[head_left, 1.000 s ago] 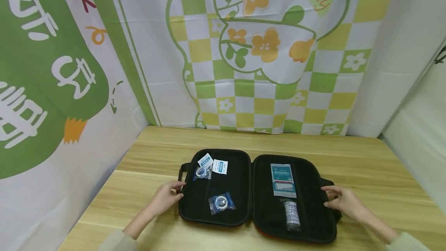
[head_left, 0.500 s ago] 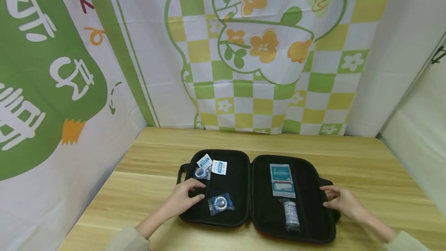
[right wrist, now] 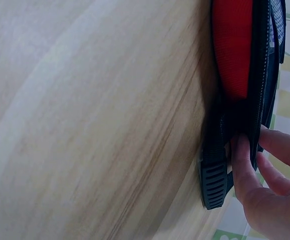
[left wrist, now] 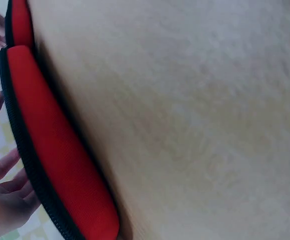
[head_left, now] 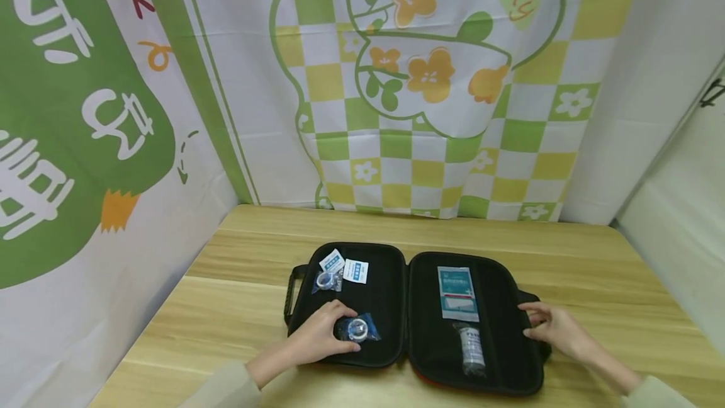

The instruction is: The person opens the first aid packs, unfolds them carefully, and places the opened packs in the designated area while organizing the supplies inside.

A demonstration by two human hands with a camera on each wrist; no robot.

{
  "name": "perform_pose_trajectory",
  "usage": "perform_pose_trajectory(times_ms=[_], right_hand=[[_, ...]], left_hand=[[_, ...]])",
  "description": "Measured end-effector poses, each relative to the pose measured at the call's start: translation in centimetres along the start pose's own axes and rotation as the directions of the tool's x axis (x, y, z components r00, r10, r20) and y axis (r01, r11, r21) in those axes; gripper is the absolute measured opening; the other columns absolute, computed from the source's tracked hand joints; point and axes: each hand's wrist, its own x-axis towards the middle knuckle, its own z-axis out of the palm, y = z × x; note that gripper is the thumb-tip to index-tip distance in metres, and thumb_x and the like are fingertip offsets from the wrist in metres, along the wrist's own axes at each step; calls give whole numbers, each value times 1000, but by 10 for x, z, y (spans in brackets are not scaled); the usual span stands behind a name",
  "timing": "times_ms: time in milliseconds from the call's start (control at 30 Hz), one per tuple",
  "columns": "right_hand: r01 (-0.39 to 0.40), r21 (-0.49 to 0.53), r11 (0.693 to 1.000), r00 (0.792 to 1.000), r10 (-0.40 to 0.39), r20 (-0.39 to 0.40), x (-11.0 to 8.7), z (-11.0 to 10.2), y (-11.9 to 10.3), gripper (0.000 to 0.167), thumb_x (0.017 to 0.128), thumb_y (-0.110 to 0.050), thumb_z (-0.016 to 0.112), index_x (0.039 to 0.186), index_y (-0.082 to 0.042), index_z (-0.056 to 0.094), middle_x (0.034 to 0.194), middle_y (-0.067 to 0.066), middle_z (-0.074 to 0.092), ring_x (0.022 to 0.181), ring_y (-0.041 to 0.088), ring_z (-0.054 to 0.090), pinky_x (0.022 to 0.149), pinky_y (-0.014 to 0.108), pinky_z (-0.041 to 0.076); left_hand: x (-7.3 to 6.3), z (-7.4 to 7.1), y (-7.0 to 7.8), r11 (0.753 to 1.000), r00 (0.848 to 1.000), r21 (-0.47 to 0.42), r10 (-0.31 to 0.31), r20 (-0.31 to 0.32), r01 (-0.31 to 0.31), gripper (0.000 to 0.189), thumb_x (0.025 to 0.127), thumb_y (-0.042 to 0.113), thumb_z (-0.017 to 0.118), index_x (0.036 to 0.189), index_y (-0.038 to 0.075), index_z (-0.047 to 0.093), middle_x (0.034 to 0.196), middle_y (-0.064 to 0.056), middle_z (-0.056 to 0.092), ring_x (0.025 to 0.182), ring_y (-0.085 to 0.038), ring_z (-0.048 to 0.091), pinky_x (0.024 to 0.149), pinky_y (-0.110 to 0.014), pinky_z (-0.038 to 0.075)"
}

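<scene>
A black-lined zip case (head_left: 391, 307) lies unfolded flat on the table; its red outside shows in both wrist views. My left hand (head_left: 323, 335) reaches over the left half, thumb and fingers spread around a white ring-shaped roll in clear-and-blue wrapping (head_left: 358, 330). Whether they touch it I cannot tell. In the left wrist view the fingers (left wrist: 7, 165) show beyond the zip rim. My right hand (head_left: 557, 330) pinches the outer edge of the right half, beside the black carry handle (right wrist: 214, 182). That half holds a wrapped cylindrical roll (head_left: 472, 350) and a green-and-clear packet (head_left: 459, 293).
Two small white-and-blue sachets (head_left: 355, 271) and another wrapped ring-shaped roll (head_left: 325, 280) lie at the upper left of the case. A second handle (head_left: 291, 291) sticks out at its left. Beyond the wooden table (head_left: 396, 222) hangs a patterned curtain (head_left: 396, 143).
My left hand has left the case's left edge and moved right, over the left half, to the lower wrapped ring-shaped roll. The right hand has stayed at the right edge.
</scene>
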Motion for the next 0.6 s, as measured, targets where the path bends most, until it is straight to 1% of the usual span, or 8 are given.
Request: perform_pose_trajectory(times_ms=[133, 233, 400, 600], right_hand=[[7, 7, 1000, 1000, -7, 3, 1, 0, 1, 51, 73, -2, 67, 116, 15, 45, 96, 23, 55, 85, 30, 55, 59, 27, 47], [14, 7, 1000, 1000, -14, 2, 1, 0, 1, 51, 73, -2, 67, 115, 15, 46, 96, 23, 55, 87, 32, 55, 59, 27, 48], [8, 8, 1000, 1000, -8, 12, 1, 0, 1, 51, 74, -4, 67, 116, 14, 46, 97, 23, 55, 88, 33, 54, 60, 27, 48], [-14, 7, 1000, 1000, 14, 8, 1, 0, 2, 51, 74, -4, 67, 117, 14, 46, 97, 23, 55, 89, 32, 54, 60, 27, 47]], left_hand=[[1, 4, 1, 1000, 1000, 15, -14, 19, 14, 52, 68, 41, 71, 107, 8, 57, 97, 2, 51, 92, -12, 49, 81, -30, 43], [1, 6, 1, 1000, 1000, 23, -15, 21, 15, 49, 69, 37, 72, 107, 8, 57, 97, 3, 51, 92, -12, 49, 81, -30, 43], [2, 9, -2, 1000, 1000, 30, 7, -8, -7, 41, 70, 26, 73, 104, 8, 58, 95, 3, 53, 89, -12, 49, 78, -28, 43], [4, 9, -1, 1000, 999, 17, 27, -31, -27, 35, 72, 18, 72, 102, 8, 58, 96, 3, 56, 88, -11, 50, 77, -27, 43]])
